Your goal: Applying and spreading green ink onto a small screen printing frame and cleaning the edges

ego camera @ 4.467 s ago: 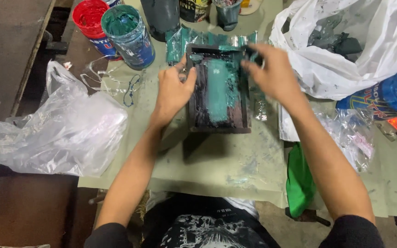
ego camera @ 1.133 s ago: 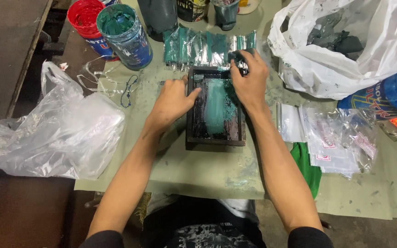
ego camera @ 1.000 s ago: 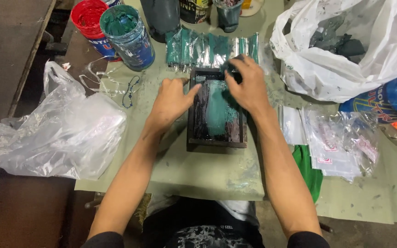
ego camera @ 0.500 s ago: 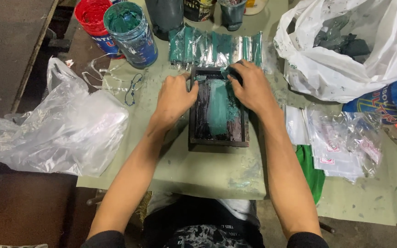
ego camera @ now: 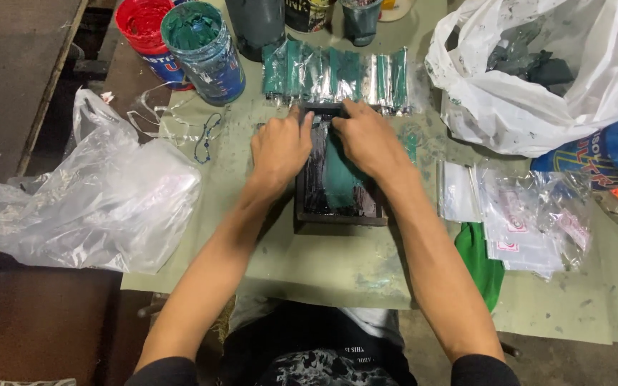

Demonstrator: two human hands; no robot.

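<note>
A small dark printing frame lies on the green table, its mesh smeared with green ink. My left hand grips the frame's far left corner, fingers curled over the rail. The fingers of my right hand press across the frame's far end and reach its top edge. Whatever may be under that palm is hidden. Just beyond the frame lies a row of clear packets printed in green, almost touching my fingertips.
A green ink bucket and a red one stand at the back left, with dark cans behind. A clear plastic bag lies left. A white bag, loose packets and a green cloth lie right.
Both hands have slid along the frame to its far end. Earlier my right hand was at the frame's far right corner and my left was on the left rail.
</note>
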